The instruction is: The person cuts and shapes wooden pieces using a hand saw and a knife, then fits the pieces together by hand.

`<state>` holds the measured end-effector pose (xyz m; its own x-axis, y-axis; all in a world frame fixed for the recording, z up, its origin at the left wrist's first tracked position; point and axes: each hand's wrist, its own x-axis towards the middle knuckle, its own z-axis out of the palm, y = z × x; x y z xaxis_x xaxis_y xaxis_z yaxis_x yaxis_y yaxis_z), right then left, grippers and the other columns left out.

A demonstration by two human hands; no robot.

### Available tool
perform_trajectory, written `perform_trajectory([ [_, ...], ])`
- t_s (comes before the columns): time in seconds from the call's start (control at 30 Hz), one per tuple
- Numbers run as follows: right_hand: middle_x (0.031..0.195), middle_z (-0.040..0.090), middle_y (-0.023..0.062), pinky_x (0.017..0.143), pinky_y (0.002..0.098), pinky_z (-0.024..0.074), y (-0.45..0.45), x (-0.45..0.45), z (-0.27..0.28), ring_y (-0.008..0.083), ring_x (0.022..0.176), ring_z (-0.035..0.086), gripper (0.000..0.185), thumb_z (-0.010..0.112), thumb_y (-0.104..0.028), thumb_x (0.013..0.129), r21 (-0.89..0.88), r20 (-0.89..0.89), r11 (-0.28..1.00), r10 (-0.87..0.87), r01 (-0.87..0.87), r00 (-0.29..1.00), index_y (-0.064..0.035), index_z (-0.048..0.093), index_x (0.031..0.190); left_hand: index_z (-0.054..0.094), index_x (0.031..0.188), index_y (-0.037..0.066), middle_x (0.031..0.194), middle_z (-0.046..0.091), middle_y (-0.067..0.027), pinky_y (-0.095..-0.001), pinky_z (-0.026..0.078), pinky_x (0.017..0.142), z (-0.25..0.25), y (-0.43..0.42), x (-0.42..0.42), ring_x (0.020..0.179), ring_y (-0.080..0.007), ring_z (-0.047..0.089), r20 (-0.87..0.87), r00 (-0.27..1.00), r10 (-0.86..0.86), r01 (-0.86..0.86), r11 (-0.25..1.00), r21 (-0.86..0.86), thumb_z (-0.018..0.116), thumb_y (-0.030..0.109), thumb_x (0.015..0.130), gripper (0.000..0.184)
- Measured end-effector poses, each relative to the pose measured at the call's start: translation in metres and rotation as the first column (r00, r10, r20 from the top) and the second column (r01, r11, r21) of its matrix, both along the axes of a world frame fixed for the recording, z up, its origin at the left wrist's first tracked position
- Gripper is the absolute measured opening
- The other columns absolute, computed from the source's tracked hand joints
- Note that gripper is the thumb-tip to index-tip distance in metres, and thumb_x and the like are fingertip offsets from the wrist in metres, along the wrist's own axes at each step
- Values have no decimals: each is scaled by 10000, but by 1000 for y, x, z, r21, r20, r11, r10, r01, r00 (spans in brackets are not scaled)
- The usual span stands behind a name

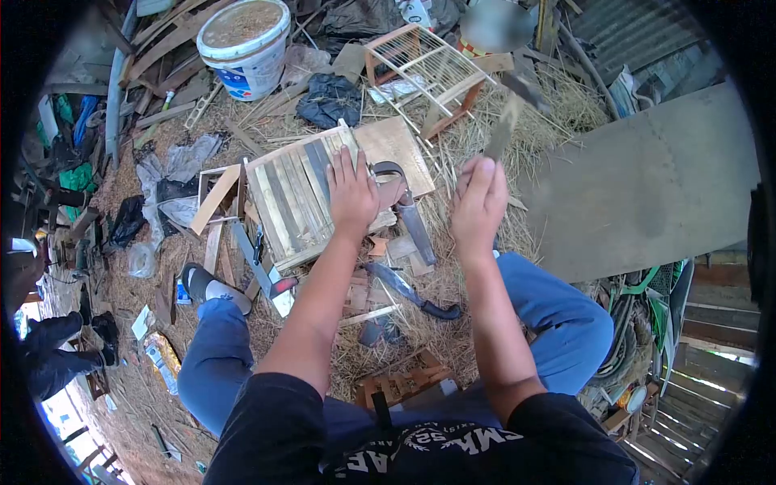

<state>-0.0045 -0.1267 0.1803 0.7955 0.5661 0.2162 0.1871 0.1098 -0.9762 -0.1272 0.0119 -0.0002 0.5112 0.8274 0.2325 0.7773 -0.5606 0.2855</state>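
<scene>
My right hand (480, 204) is wrapped round the wooden handle of a hammer (503, 133), raised with its dark head at the top. My left hand (353, 192) lies with fingers stretched out on a slatted wooden panel (291, 194), near its right side. Beside that hand is a hand saw (415, 230) with a brown handle. A knife (396, 284) with a black handle rests on the straw between my legs. Closer to my left leg lies a second saw (252, 257) with a red and black handle. A thin wooden board (394, 153) sits behind the panel.
A barred wooden cage (432, 73) stands at the back beside straw. A white bucket (245, 52) is at the back left. To the right lies a large flat sheet (647, 186). Wood scraps and plastic bags (178, 174) litter the left. Another person's legs (69, 347) show at far left.
</scene>
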Motion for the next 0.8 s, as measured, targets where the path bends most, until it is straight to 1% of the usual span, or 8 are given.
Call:
perform_trajectory([
  [0.1,736,606,134,611,418,470,-22,-20,-91,254,628,592,362,481,-299,1132,-247,279,958,-74,146,957,26,624,1062,378,1624,48,1713,269,-251,-559,160,1316,1,4,1,1595,-424,237,25,1000,8,-8,1000,7,519,285,1028,656],
  [0.17,844,691,267,686,526,507,-60,-39,-220,451,751,683,452,495,-371,1118,-660,267,750,178,45,947,43,660,1049,382,1621,47,1712,270,-252,-560,163,1315,-5,-5,-3,1593,-424,241,38,999,4,-4,1000,-3,519,287,1029,654],
  [0.23,939,685,351,770,591,507,-77,-53,-209,565,898,654,528,490,-427,1111,-680,60,733,45,8,997,54,684,1012,384,1622,47,1709,275,-252,-561,165,1315,-6,5,1,1593,-422,243,22,1000,2,-3,1000,16,520,288,1029,655],
  [0.43,814,680,273,706,523,506,-40,-23,-144,462,732,668,509,483,-397,1124,-601,32,799,54,-24,998,54,672,984,401,1608,36,1704,288,-250,-557,167,1316,-4,4,2,1595,-420,240,26,1000,1,-2,1000,22,515,295,1028,646],
  [0.5,679,536,5,532,328,377,-16,-9,-102,111,574,478,426,456,-342,1154,-361,43,932,45,-27,998,-46,579,873,404,1605,34,1703,291,-250,-556,168,1316,-5,3,0,1594,-420,243,19,1000,5,-6,1000,20,515,294,1026,644],
  [0.6,681,459,-58,503,266,290,-2,-5,-13,37,575,401,360,435,-304,1165,-125,39,992,27,-22,999,-97,539,891,402,1605,31,1700,297,-250,-555,169,1316,-4,2,-1,1591,-422,249,17,1000,1,-1,1000,21,512,287,1024,645],
  [0.7,676,462,-18,526,301,367,-10,-9,-28,84,578,428,316,458,-287,1154,-48,67,997,-54,57,996,-77,544,934,403,1604,30,1700,299,-249,-555,170,1316,-4,4,1,1592,-419,248,16,1000,6,-6,1000,16,508,280,1022,642],
  [0.8,866,677,227,792,498,529,-41,-30,-148,378,819,674,464,447,-384,1120,-576,203,814,50,78,978,20,661,1044,408,1601,28,1698,305,-247,-551,175,1316,-8,0,-1,1591,-415,253,10,1000,15,-15,1000,25,505,277,1022,637],
])
